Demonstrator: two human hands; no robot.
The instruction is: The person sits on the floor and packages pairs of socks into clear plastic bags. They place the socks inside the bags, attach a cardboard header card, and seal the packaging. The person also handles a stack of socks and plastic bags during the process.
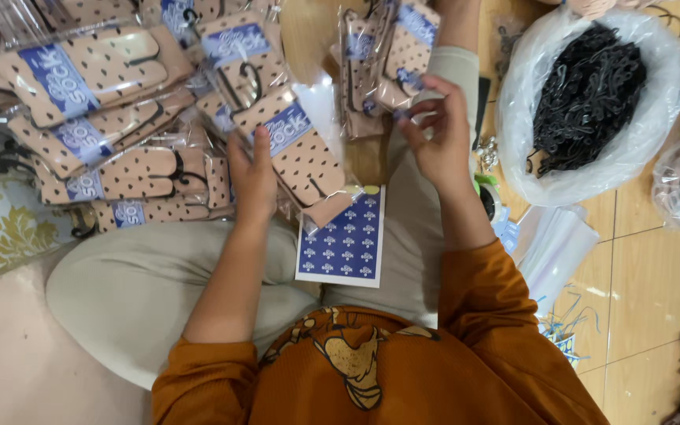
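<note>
**Packed sock handling: hand positions, edges and working room**

1. Pile of packed socks (pixel 96 126). Occupies the 9 to 11 o'clock sector. The beige, dark-dotted packs overlap loosely, with black hooks protruding at the outer edge. A pack added here is best laid flat, hook outward, so that the film does not slide.

2. Bag of black hangers (pixel 592 102). Sits at 2 o'clock on the tiled floor, mouth open, well apart from both hands.

3. Sticker sheet (pixel 341 240). Lies on the person's lap at centre, blue with small white marks, just below the held pack and partly covered by its lower corner.

4. Packed sock (pixel 297 149). Located at centre, tilted, label end toward 11 o'clock. The left hand (pixel 252 179) rests against its left edge, fingers extended and close together, thumb side on the film. Judgement: steady pressure along the edge keeps the film from creasing.

5. Small bundle of packs (pixel 383 59). Located at 12 o'clock. The right hand (pixel 434 130) has its fingers curled, the tips pinching the bundle's lower end.

Open room: the floor between 3 and 5 o'clock is partly free beside a stack of clear sleeves (pixel 556 244); the 9 o'clock side is crowded.
</note>
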